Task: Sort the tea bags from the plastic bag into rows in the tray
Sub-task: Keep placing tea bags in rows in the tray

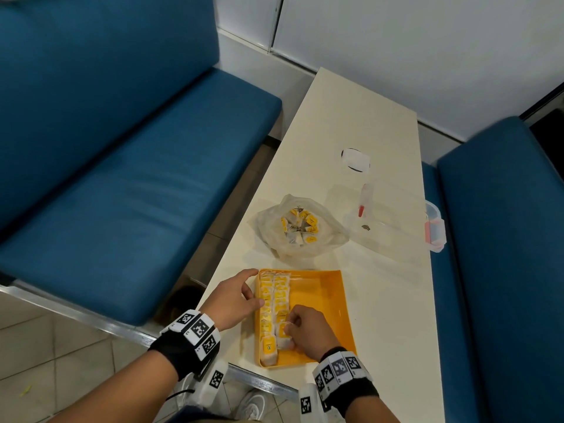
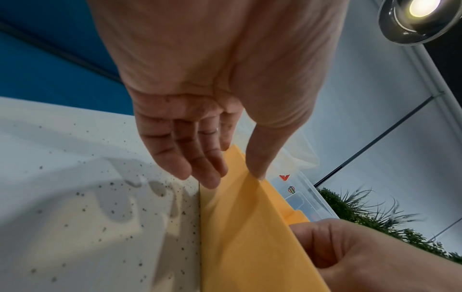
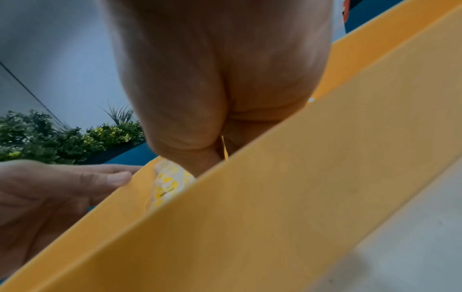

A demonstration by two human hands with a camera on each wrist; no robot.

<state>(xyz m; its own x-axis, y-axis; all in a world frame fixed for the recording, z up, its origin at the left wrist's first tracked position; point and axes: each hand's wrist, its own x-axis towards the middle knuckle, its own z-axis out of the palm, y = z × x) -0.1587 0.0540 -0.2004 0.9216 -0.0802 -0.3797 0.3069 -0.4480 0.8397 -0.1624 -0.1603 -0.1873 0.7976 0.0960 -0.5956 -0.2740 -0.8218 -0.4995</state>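
Note:
An orange tray [image 1: 320, 300] lies at the near edge of the white table [image 1: 351, 117]. Two rows of yellow-tagged tea bags [image 1: 274, 297] fill its left side. My right hand [image 1: 291, 329] reaches into the near part of the tray and pinches a tea bag [image 1: 282, 331] at the near end of the second row. In the right wrist view my right hand [image 3: 220, 150] curls down behind the tray wall [image 3: 300, 197], beside tea bags [image 3: 172, 181]. My left hand [image 1: 244, 293] rests against the tray's left wall [image 2: 250, 237], fingers [image 2: 207, 173] straight. A clear plastic bag [image 1: 300, 228] holding more tea bags sits beyond the tray.
A clear lidded box [image 1: 396, 221] with red clips stands at the table's right edge, beyond the tray. A small white paper piece [image 1: 355, 160] lies farther back. Blue benches [image 1: 137, 178] flank the table on both sides. The tray's right half is bare.

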